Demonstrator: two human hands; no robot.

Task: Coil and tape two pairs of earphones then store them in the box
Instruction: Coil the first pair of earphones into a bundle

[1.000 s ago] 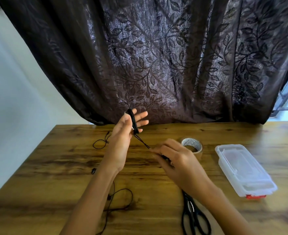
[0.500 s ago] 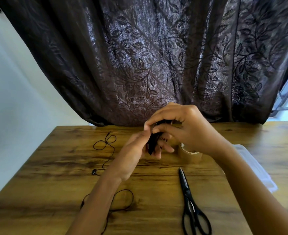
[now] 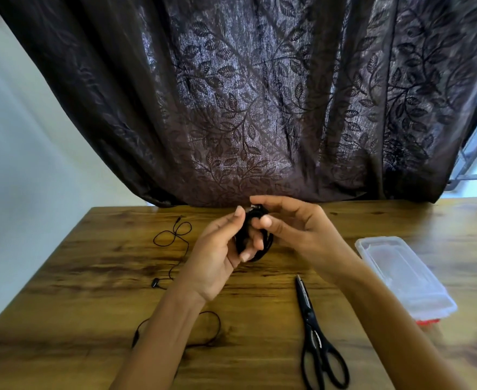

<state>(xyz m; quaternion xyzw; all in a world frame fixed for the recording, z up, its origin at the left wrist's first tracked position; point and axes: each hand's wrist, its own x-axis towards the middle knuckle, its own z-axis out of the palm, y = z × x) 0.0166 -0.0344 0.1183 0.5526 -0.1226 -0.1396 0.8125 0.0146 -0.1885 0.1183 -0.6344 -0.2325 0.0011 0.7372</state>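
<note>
Cord wound into a coil (image 3: 267, 244) sits between the hands: left hand (image 3: 217, 257) grips it, right hand (image 3: 296, 229) pinches its top. By the look of it, the first pair is coiled but untaped. The second pair (image 3: 175, 235) lies loose left of the hands, the box (image 3: 400, 274) to their right, scissors (image 3: 316, 333) nearer. Wooden desk (image 3: 91, 305), dark curtain (image 3: 260, 108) behind.

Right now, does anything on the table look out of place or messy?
Only the loose earphones: uncoiled, their cable straggles over the left side of the table and runs under the left forearm. The scissors and closed box lie tidy. The left hand and right hand grip the coiled earphones.
</note>
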